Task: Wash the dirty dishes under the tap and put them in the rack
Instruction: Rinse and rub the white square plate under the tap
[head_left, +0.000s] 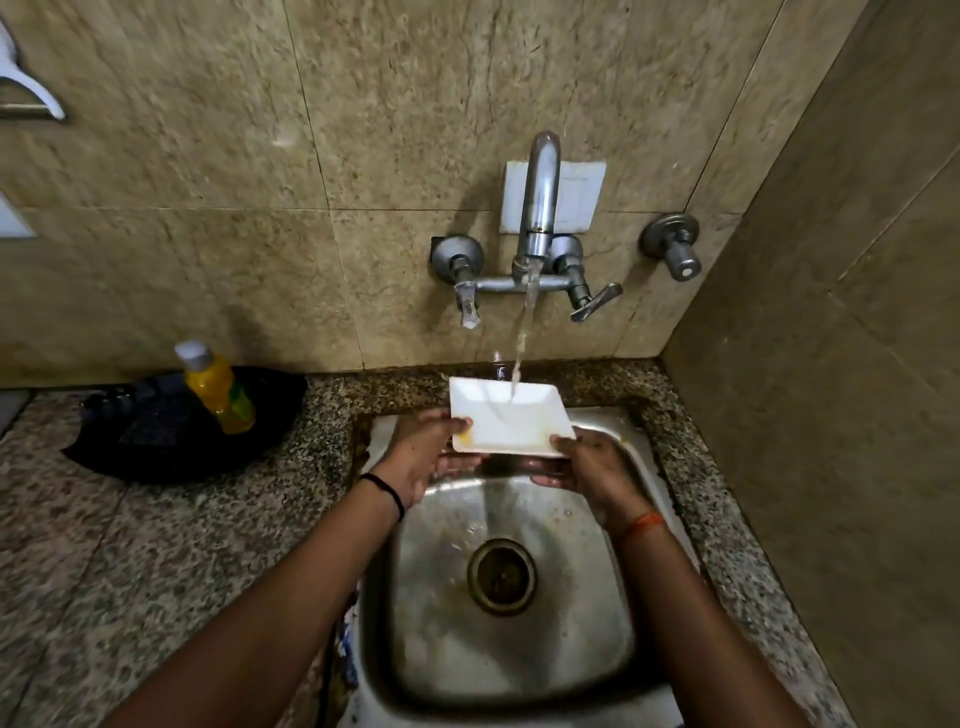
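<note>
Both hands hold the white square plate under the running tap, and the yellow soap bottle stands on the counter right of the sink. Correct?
Not quite. In the head view the yellow soap bottle stands on the counter left of the sink, on a dark tray. The rest holds: left hand and right hand hold the white square plate under the running tap.

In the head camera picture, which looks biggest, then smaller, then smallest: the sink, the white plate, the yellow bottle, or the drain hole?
1. Sink, by far the biggest.
2. White plate.
3. Yellow bottle and drain hole look about alike, so I won't rank them; the bottle also stands farther from the camera.
</note>
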